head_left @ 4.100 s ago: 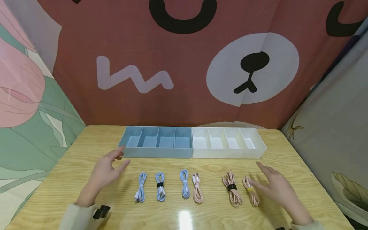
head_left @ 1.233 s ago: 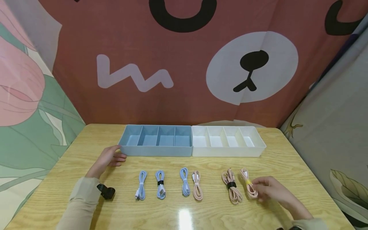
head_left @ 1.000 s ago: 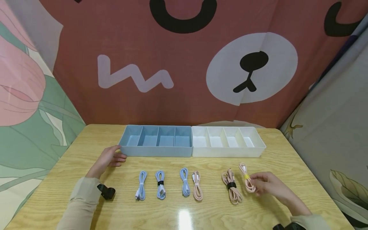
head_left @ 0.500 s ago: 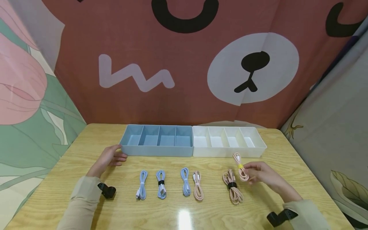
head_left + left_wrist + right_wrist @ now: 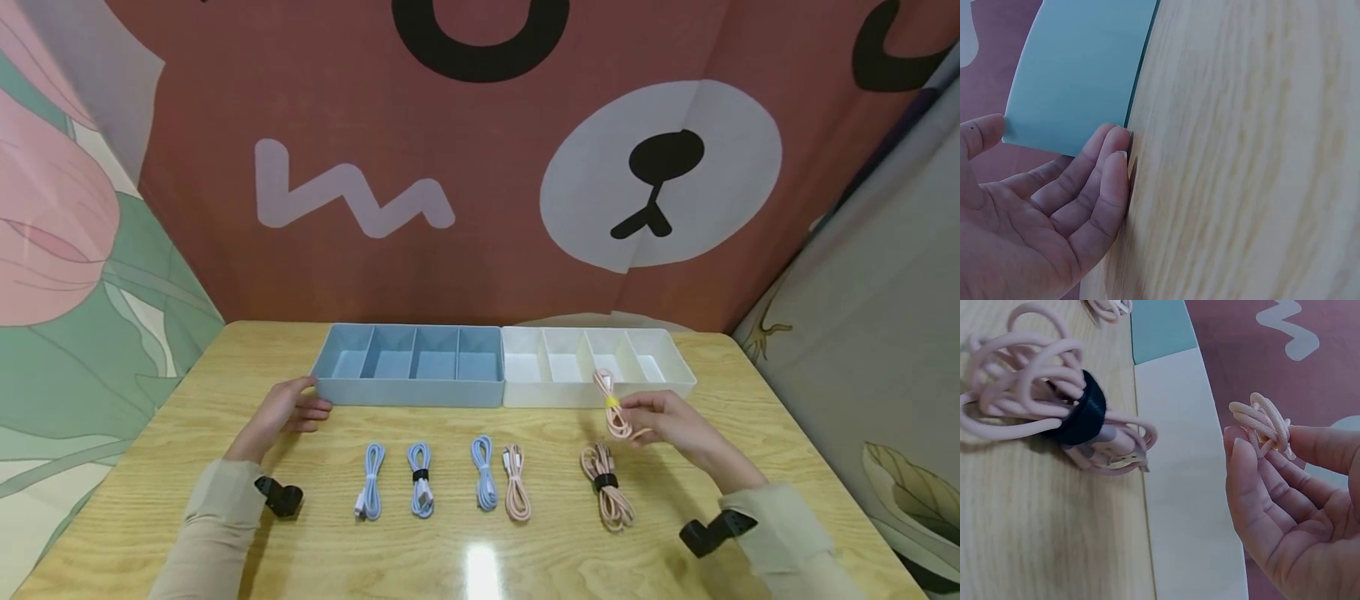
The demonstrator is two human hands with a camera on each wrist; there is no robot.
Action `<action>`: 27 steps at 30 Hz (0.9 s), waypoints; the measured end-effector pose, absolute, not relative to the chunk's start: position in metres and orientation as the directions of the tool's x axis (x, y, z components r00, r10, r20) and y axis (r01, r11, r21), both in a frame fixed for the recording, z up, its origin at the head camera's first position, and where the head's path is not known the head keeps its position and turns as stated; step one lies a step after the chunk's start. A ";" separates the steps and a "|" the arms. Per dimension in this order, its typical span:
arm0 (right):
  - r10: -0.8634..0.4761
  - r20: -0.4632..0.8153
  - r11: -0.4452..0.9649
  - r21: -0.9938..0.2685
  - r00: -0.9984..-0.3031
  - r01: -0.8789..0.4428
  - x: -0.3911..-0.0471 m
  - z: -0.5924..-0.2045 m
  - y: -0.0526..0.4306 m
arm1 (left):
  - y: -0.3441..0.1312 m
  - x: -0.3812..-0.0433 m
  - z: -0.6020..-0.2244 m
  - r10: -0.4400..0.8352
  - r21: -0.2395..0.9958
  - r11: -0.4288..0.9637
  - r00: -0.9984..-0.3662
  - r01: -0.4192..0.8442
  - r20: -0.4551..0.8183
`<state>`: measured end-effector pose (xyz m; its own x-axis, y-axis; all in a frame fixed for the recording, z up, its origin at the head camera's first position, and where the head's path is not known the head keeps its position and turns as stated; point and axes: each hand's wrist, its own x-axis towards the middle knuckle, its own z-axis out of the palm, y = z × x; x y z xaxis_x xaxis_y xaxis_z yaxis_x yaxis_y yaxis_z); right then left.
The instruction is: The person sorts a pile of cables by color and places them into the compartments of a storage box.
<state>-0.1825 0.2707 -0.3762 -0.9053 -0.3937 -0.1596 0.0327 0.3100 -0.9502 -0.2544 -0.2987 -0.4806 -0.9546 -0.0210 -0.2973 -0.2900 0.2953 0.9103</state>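
My right hand (image 5: 671,425) pinches a small coiled pink cable (image 5: 613,406) by its yellow tie between thumb and fingertips. It hangs raised at the front wall of the white divided box (image 5: 570,396), overlapping the rim in the head view. In the right wrist view the held coil (image 5: 1263,425) shows end-on. My left hand (image 5: 281,412) rests at the left front corner of the blue divided box (image 5: 408,392); in the left wrist view the thumb touches the box's rim corner and loosely bent fingers (image 5: 1113,187) lie against its lower corner and the table.
On the wooden table (image 5: 300,558) lie a thicker pink cable (image 5: 606,487) with a black strap, another pink cable (image 5: 516,483), and three blue cables, one of them a blue cable (image 5: 421,479) with a black strap. Both boxes stand end to end near a curtain (image 5: 480,275).
My right hand has taken hold of the yellow-tied pink cable, lifted it off the table and carried it forward and left to the white box. My left hand has moved to the blue box's corner.
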 end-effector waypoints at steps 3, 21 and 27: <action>-0.384 -0.163 0.318 -0.947 -0.909 0.035 -0.187 -0.373 0.268 | -0.295 -0.247 -0.471 -0.002 0.917 0.279 -0.955 -0.286 -0.297; -0.361 -0.132 0.301 -0.953 -0.923 0.018 -0.209 -0.347 0.251 | -0.298 -0.250 -0.475 0.012 0.923 0.262 -0.955 -0.283 -0.297; -0.360 -0.125 0.287 -0.958 -0.924 0.018 -0.218 -0.342 0.242 | -0.299 -0.249 -0.475 0.025 0.923 0.271 -0.957 -0.273 -0.290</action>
<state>-0.2185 0.2424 -0.3418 -0.9245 -0.3601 -0.1253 0.0178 0.2874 -0.9576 -0.2490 -0.2994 -0.4746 -0.9566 0.0255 -0.2903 -0.2729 0.2708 0.9231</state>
